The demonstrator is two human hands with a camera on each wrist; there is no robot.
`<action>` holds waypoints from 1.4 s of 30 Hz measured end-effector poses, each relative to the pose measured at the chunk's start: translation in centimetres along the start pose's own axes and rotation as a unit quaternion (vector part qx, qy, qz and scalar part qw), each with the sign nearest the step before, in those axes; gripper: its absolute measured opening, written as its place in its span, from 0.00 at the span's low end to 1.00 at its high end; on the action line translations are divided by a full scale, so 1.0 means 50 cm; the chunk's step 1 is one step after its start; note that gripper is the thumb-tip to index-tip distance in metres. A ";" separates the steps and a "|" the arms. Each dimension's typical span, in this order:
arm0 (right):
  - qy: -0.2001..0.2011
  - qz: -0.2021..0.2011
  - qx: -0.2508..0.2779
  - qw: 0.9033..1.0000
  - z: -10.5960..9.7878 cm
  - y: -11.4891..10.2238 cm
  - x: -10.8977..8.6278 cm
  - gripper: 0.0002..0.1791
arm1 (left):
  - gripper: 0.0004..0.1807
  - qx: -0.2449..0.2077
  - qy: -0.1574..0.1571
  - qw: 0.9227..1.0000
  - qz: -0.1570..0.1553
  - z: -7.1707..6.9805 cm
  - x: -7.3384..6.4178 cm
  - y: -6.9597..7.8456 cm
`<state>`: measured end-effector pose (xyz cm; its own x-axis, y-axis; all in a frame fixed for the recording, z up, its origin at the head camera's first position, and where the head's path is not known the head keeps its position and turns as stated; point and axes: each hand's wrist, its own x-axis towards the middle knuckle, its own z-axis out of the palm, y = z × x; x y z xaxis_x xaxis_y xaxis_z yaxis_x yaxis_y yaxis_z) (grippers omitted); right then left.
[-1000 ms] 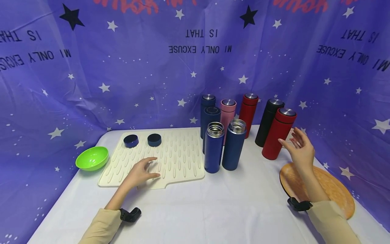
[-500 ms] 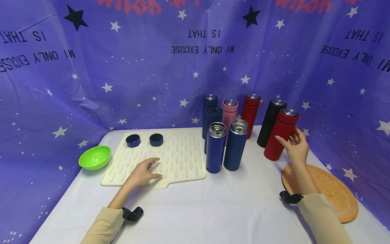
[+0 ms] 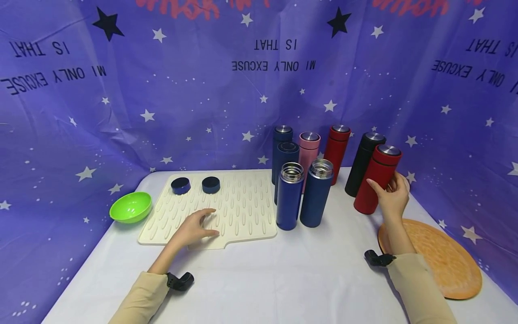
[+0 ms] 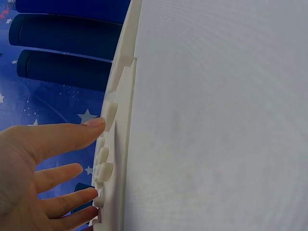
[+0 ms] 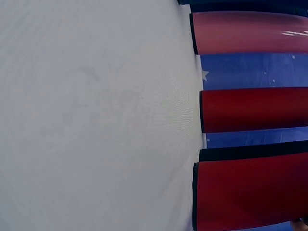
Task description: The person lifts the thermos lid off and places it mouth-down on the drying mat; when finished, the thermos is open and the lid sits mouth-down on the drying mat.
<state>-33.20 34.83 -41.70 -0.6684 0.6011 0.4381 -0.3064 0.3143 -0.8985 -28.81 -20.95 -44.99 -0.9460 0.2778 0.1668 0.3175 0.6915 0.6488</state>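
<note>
My right hand [image 3: 391, 201] grips the front red thermos bottle [image 3: 378, 173] at its right side, thumb across the front and fingers behind it. The bottle stands upright, its lid on. In the right wrist view its lower part [image 5: 250, 192] shows, with a bit of a finger at the corner. My left hand [image 3: 193, 228] hovers low at the front edge of the white ridged mat [image 3: 243, 220], fingers apart and holding nothing. Two dark blue lids [image 3: 180, 185] lie on that mat. A glossy blue bottle [image 3: 289, 198] and a matte navy bottle [image 3: 317, 193] stand uncapped beside it.
Behind the uncapped pair stand two capped navy bottles [image 3: 282, 135] and a pink one [image 3: 309, 150]. Another red bottle [image 3: 337, 148] and a black one [image 3: 361, 166] are further right. A green bowl [image 3: 131, 207] sits far left, a round orange-brown board [image 3: 441, 261] far right.
My right hand has moved left onto the front red bottle and its fingers have closed round it. My left hand keeps its place over the mat. The head view has shifted slightly.
</note>
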 end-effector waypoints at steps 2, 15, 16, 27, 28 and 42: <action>0.006 -0.003 -0.006 1.000 0.002 -0.002 -0.002 0.39 | 0.40 0.000 0.001 1.000 0.000 0.001 0.001 -0.003; -0.005 -0.002 -0.031 1.000 0.004 -0.057 -0.014 0.42 | 0.40 0.004 0.004 1.000 0.003 0.000 0.000 -0.003; -0.006 -0.002 -0.035 0.999 0.002 -0.065 -0.015 0.42 | 0.40 0.004 0.004 1.000 0.003 0.000 0.001 -0.003; -0.035 -0.037 -0.047 0.998 -0.013 -0.170 -0.035 0.41 | 0.40 0.000 0.001 1.000 0.005 0.000 0.000 -0.004; -0.038 -0.039 -0.044 0.998 -0.014 -0.179 -0.037 0.40 | 0.40 0.000 0.001 1.000 0.006 0.000 0.000 -0.004; -0.079 -0.111 0.018 0.991 -0.027 -0.284 -0.090 0.39 | 0.39 0.008 -0.004 1.000 0.022 0.001 0.000 -0.004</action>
<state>-24.91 28.67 -30.89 -0.6786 0.3974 0.6177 -0.4796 0.3972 -0.7824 -28.88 -21.07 -45.15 -0.9307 0.3131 0.1893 0.3598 0.6894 0.6287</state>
